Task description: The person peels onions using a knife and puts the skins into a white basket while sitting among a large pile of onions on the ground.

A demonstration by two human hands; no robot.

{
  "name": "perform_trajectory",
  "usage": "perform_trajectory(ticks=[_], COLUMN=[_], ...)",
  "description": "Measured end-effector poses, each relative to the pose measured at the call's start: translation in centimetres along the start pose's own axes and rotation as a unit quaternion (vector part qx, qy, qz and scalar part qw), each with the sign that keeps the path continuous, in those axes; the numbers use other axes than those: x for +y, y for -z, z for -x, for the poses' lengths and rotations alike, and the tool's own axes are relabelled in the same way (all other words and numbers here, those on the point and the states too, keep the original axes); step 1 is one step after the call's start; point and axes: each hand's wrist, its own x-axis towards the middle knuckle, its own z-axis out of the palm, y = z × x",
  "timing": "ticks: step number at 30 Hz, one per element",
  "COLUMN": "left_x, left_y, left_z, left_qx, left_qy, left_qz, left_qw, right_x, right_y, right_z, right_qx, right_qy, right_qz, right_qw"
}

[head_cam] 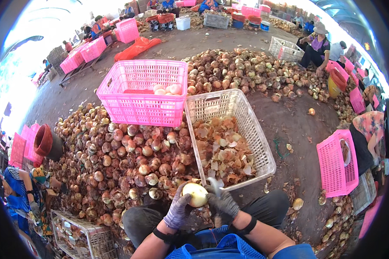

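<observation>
A pale, mostly peeled onion (195,195) is held by my gloved left hand (179,207), in front of my lap. My right hand (223,202), in a dark grey glove, holds a small knife (216,187) with a curved metal blade, its fingers against the onion's right side. Just beyond my hands stands a white plastic crate (262,158) with loose onion skins (225,145) in it. A pink plastic crate (139,110) farther off holds several peeled onions (171,89). Unpeeled onions (116,155) lie heaped at the left.
Another onion heap (240,69) spreads beyond the crates. A whitish crate of scraps (84,236) stands at lower left, near a co-worker in blue (17,191). At right, a pink crate (338,165) stands beside a bending person (368,136). More people sit around the far side.
</observation>
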Motion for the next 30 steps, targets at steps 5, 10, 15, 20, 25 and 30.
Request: perform_trajectory(ticks=[5, 10, 15, 20, 25, 30], left_x=[-1.6, -2.7, -2.2, 2.7, 15.2, 15.0], left_y=[-1.2, -1.5, 0.5, 0.9, 3.9, 19.1], left_z=[-0.6, -0.5, -0.1, 2.1, 13.8, 23.2], left_qx=[0.015, -0.096, 0.000, 0.127, 0.258, 0.473], left_qy=[-0.056, -0.069, -0.107, -0.172, -0.337, -0.280], left_qz=[-0.406, -0.425, -0.280, -0.222, -0.216, -0.172], left_qw=[0.912, 0.897, 0.954, 0.951, 0.879, 0.818], right_x=[6.5, 9.4, -1.4, -0.4, 9.4, 10.5], right_y=[1.3, 4.3, 4.7, 12.5, 13.4, 12.9], right_z=[1.6, 2.4, -2.2, -10.0, -6.1, -2.9], right_qx=[-0.063, -0.144, -0.029, 0.158, 0.138, 0.104], right_qy=[-0.103, -0.135, -0.020, -0.129, -0.176, -0.241], right_qz=[-0.220, -0.448, -0.343, -0.180, -0.253, -0.345], right_qw=[0.968, 0.872, 0.939, 0.962, 0.941, 0.901])
